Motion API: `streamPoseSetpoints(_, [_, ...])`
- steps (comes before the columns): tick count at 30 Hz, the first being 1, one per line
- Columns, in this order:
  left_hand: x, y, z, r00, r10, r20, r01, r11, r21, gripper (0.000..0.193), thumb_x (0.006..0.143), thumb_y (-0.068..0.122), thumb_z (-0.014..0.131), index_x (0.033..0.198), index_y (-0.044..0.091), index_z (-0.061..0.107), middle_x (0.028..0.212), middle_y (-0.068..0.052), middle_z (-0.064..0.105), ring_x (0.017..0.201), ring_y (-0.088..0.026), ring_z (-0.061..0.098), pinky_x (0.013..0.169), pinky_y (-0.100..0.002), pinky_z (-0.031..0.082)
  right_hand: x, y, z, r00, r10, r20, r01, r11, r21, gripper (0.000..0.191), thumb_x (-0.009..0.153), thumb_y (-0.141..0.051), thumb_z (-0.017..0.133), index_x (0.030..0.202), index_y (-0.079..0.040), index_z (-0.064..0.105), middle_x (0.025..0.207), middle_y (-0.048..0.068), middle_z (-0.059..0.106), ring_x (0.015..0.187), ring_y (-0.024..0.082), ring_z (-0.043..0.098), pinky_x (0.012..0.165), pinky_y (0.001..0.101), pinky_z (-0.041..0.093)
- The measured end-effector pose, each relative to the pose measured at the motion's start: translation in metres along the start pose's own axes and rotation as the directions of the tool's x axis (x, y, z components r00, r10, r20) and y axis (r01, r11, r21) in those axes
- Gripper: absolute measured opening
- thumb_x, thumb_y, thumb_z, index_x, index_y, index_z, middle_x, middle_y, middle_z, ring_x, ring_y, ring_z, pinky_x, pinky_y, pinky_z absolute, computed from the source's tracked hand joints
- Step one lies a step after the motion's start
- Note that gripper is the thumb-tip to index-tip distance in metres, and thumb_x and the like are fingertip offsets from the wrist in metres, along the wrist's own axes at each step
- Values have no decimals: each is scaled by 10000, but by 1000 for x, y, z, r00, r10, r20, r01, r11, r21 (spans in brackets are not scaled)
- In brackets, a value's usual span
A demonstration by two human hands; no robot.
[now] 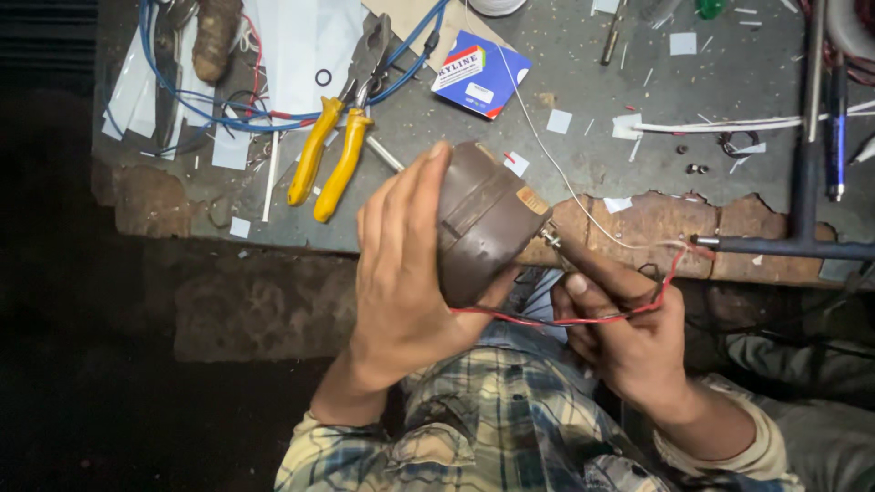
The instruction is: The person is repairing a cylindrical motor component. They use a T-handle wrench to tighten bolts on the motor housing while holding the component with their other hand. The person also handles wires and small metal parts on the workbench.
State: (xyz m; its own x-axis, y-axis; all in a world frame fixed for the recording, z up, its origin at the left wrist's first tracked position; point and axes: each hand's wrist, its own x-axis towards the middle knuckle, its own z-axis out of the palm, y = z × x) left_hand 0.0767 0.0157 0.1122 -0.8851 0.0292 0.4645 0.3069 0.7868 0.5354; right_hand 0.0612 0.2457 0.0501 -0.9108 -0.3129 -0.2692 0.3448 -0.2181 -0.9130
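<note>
Left hand: the left hand (401, 273), at centre frame, wraps a brown, drum-shaped metal motor body (481, 221) from its left side, fingers curled over the top.
Right hand: the right hand (624, 333), lower right of centre, pinches a thin red insulated wire (583, 320) between thumb and fingers, close to the small shaft end (550, 237) on the drum's right face.
Where the drum is: held in the air just below the worktop's near edge, above a plaid-shirted lap; it rests on nothing.
Doing it well: in my judgement the drum wants a firm, unmoving grip while the wire is kept lightly taut and clear of the shaft, so it neither kinks nor tears at its root.
Edges: the grey metal worktop (583, 82) has a rusted, ragged front lip (656, 219) just above the right hand; a thin white cord (538, 128) trails over it towards the drum.
Open room: yellow-handled pliers (333, 150) lie upper left, near the left hand's fingertips; a dark T-shaped bar (802, 241) juts in at right. The dark space at lower left looks free of obstacles.
</note>
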Motion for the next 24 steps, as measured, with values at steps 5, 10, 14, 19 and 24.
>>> streamPoseSetpoints(5, [-6,-2,1,1000,0,-26,-1,1000,-22,1010,888,319,885,1602,2,245,1549,-198,419,1417,-386,459,1211,-480,361,1,-3,2,997,-42,70,42,999,-3,407,1017,-47,585,1419,13,609,727,76,597,508,59,415,420,234,304])
streamPoseSetpoints(10, [-8,-3,3,998,16,-55,-16,1000,2,1009,889,346,890,1595,2,256,1558,-191,416,1418,-386,460,1211,-480,354,4,2,-1,995,-46,89,47,999,-5,420,1024,-69,571,1436,8,590,759,92,647,540,70,478,460,234,358])
streamPoseSetpoints(14, [-6,2,7,997,1,-81,2,999,41,1043,835,413,908,1559,-19,294,1562,-196,441,1410,-401,464,1206,-512,342,1,8,-16,974,-91,208,118,986,-120,489,1058,-131,553,1530,-4,535,1024,101,682,876,119,595,770,275,482])
streamPoseSetpoints(19, [-7,6,11,994,-55,-93,58,998,28,981,840,346,897,1559,-18,338,1564,-185,474,1392,-379,474,1187,-477,358,-28,-19,-50,893,-163,419,384,762,-522,444,973,-109,626,1381,57,574,1392,172,654,1308,242,625,1073,370,477])
streamPoseSetpoints(24, [-10,5,12,993,-64,-103,66,997,25,1009,863,374,912,1568,-28,312,1531,-190,469,1391,-377,476,1192,-475,364,-34,-68,-79,867,-348,356,494,517,-699,152,940,-85,652,1065,-87,739,1173,76,774,1041,201,782,953,325,625])
